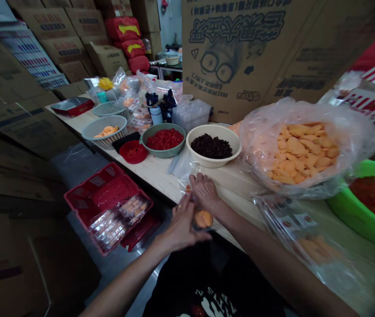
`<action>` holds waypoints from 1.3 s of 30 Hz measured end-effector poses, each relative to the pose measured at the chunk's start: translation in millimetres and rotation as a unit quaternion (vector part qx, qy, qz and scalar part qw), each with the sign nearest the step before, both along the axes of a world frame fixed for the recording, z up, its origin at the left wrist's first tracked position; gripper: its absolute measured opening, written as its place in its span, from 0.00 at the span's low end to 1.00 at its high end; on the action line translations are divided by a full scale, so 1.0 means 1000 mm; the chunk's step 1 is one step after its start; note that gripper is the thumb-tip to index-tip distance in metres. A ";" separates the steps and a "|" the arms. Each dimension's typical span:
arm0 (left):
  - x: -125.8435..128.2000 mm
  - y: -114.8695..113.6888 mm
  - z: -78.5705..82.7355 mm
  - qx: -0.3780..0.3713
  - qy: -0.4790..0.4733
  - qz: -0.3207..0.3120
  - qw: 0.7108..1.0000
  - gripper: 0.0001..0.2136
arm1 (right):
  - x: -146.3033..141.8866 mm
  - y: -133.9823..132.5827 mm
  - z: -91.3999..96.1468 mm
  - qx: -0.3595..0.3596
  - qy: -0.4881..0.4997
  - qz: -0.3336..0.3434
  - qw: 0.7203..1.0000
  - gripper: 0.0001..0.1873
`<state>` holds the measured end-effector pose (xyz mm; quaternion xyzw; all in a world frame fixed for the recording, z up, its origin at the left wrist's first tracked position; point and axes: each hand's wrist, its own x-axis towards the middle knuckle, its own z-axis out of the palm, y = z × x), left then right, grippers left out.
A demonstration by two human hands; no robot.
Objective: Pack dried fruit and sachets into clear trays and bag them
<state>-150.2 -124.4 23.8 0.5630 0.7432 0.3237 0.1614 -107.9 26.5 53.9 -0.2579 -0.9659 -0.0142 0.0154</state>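
Note:
A clear plastic bag (187, 178) lies at the table's near edge, with orange pieces (203, 219) in its lower part. My right hand (204, 192) bends its fingers over the upper part of the bag. Against the bag's left side rests my left hand (181, 225), its fingers stretched out and its thumb spread to the right. The two hands meet at the fingertips, which partly hide the bag. Just beyond them stand a cream bowl (196, 161) of dark pieces and a grey-green bowl (165, 153) of red pieces.
A large plastic bag of orange pieces (301, 154) and a green basin (355, 220) stand to the right. Flat clear packages (293, 220) lie before them. A red crate (85, 187) with packed trays sits below left. A big cardboard box (240, 97) rises behind the bowls.

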 end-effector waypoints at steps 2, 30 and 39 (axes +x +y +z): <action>0.011 -0.017 -0.008 -0.001 0.000 -0.030 1.000 0.42 | 0.004 -0.002 -0.002 0.005 -0.001 0.050 0.999 0.10; 0.047 -0.034 -0.029 0.079 -0.074 0.042 0.993 0.23 | 0.071 -0.021 0.000 -0.129 -0.025 0.271 0.954 0.10; 0.050 -0.014 -0.024 0.085 0.023 0.009 0.996 0.47 | 0.111 -0.029 0.006 -0.086 0.015 0.125 0.988 0.12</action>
